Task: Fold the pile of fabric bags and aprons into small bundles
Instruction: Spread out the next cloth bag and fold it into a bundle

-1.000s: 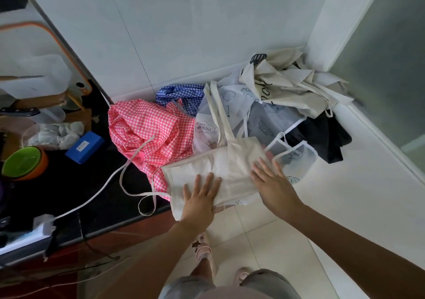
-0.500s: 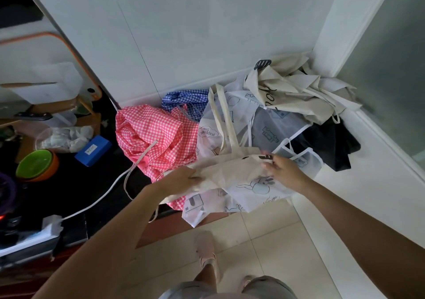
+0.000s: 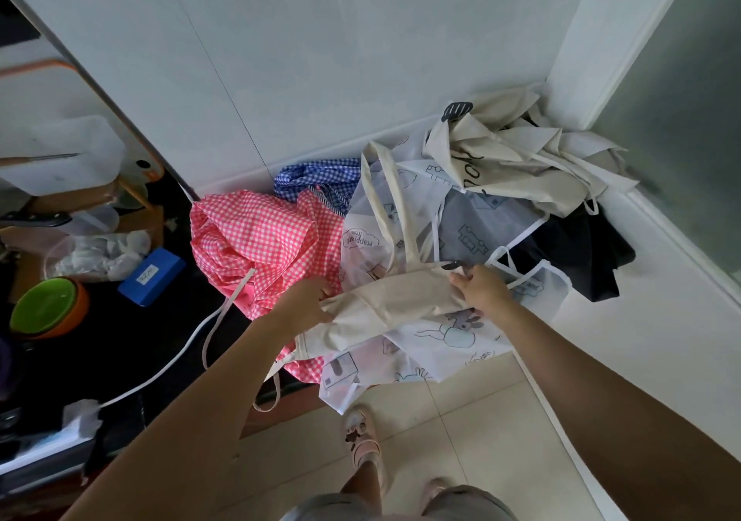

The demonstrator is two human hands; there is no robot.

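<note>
Bag: A cream tote is held just above the pile, gathered into a narrow band. Its long axis runs from 8 o'clock to 2 o'clock.
Left hand: The 8 o'clock end is gripped by the left hand, fingers curled round the cloth.
Right hand: The 2 o'clock end, at the foot of the straps, is pinched by the right hand.
Straps: The straps are laid toward 12 o'clock, over the pile.
Pile: A pink apron is seen at 10 o'clock of the tote, and a printed apron touches it from below. More cream bags are heaped at 1 o'clock. All are spread on the desk.
Next move: A fold across the long axis is likely called for, one end carried onto the other. Each end is already held, so neither hand is favoured. The straps would need to be drawn in first.
</note>
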